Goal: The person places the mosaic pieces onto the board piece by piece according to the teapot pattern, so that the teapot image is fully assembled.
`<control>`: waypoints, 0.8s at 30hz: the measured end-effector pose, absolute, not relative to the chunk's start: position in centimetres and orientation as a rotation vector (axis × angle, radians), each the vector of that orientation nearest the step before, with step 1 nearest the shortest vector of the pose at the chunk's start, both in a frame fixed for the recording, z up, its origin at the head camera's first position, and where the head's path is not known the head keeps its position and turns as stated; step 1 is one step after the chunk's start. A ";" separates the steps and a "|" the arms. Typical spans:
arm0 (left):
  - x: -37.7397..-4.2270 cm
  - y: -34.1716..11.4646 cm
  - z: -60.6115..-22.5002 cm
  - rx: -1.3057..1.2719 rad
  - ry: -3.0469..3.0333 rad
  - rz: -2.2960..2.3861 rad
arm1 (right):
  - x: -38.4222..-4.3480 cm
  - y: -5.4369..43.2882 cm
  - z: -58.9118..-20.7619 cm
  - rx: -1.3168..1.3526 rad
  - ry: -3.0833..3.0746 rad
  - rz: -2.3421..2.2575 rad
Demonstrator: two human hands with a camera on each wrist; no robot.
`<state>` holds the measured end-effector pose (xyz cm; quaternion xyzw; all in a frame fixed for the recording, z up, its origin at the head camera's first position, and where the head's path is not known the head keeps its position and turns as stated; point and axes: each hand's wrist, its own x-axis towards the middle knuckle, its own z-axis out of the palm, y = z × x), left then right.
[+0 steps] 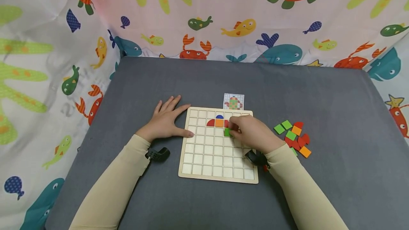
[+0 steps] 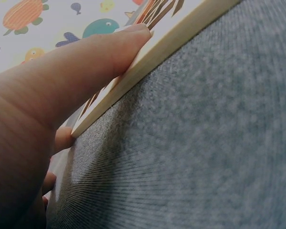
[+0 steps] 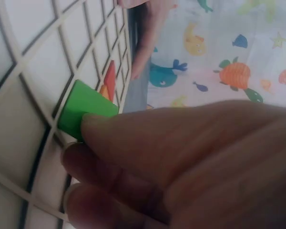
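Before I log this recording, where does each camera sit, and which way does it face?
Head: worn on the head, facing forward and down at the pale wooden grid board; left hand, right hand and beige sleeves show.
Left wrist: worn there, facing the board's edge and grey cloth; the left thumb and fingertips show.
Right wrist: worn there, facing the green square tile; parts of both hands show.
Head and right wrist views share tile, board and hands.

Left hand (image 2: 33, 112): thumb on board (image 2: 181, 36) edge, 1 fingertip at corner; grey cloth (image 2: 205, 133) beneath, sea-animal curtain (image 2: 62, 14) behind.
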<state>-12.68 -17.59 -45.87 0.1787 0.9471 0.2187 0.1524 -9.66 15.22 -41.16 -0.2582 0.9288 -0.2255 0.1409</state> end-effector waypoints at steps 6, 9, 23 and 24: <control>-12.7 -17.6 -45.9 0.504 2.720 0.621 | -9.5 15.1 -41.5 -0.756 2.699 -0.678; -12.7 -17.6 -46.0 0.503 2.723 0.615 | -9.5 15.1 -41.6 -0.756 2.697 -0.686; -12.9 -17.5 -46.1 0.503 2.717 0.607 | -9.4 15.4 -42.0 -0.880 2.737 -0.675; -12.9 -17.4 -46.1 0.504 2.716 0.605 | -9.4 15.4 -42.0 -0.874 2.736 -0.677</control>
